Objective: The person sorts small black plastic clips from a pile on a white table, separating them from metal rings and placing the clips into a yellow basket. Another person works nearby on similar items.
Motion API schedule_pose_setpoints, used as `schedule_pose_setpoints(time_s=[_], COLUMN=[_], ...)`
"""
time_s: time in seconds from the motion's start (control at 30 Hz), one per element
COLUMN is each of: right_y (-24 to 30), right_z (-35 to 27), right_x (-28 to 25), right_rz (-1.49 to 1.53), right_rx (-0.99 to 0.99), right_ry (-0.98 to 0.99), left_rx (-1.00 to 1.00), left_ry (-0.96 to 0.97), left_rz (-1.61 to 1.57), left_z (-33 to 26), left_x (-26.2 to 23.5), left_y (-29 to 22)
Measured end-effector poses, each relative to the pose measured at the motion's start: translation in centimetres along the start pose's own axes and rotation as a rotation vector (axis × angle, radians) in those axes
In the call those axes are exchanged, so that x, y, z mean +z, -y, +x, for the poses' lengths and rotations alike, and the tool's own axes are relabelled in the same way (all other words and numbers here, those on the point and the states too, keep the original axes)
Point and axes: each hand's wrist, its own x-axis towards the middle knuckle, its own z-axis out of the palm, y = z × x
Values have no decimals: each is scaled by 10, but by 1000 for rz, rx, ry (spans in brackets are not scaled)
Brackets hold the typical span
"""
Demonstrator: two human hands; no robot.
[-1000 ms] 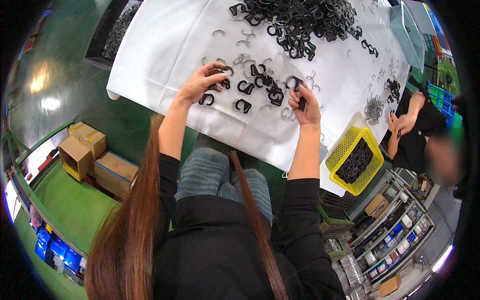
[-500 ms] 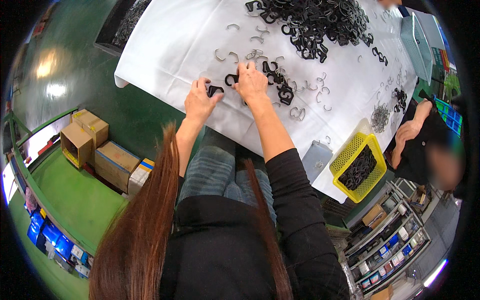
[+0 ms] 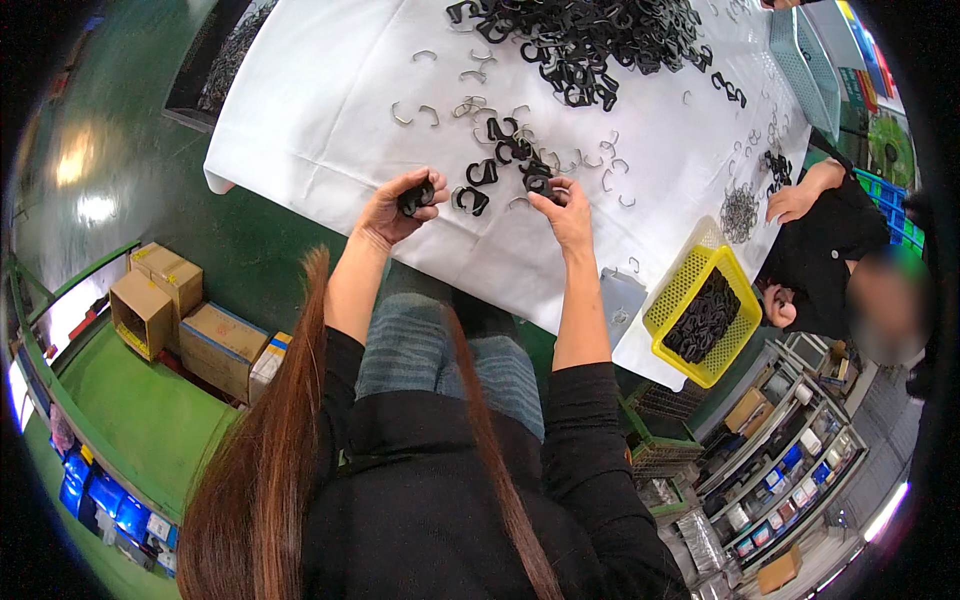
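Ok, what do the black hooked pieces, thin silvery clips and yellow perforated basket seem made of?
Black hooked pieces: probably moulded plastic, satin, uniformly shaped. Thin silvery clips: likely bent metal wire, faintly shiny. Yellow perforated basket: apparently smooth plastic, evenly coloured, pierced walls.

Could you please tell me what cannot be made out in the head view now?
Head view: how many black pieces the left hand holds; its fingers cover them.
Head view: whether the right hand grips or only touches the black piece at its fingertips; too small.
Head view: how far the black pile extends; the top edge cuts it off.
Head view: how deep black parts lie in the yellow basket; upper ones hide others.
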Motion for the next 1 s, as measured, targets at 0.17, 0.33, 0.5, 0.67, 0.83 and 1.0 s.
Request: schedule_pose_setpoints(time_s=[0.17, 0.33, 0.5, 0.67, 0.83, 1.0], right_y=[8, 25, 13, -8, -16, -12], right_z=[2, -2, 0, 9, 10, -3], right_x=[16, 32, 31, 26, -1, -26], right_rz=[-536, -641, -561, -279, 431, 1069], right_rx=[224, 277, 161, 70, 195, 332], right_ry=[-319, -407, -392, -322, -1, 218], left_rx=[39, 137, 434, -71, 228, 206], left_ry=[-371, -735, -719, -600, -637, -537], left_rz=[169, 1579, 2205, 2108, 2261, 2360], left_z=[37, 86, 112, 113, 108, 113], left_x=[15, 21, 19, 23, 29, 26], left_y=[25, 39, 52, 24, 27, 47])
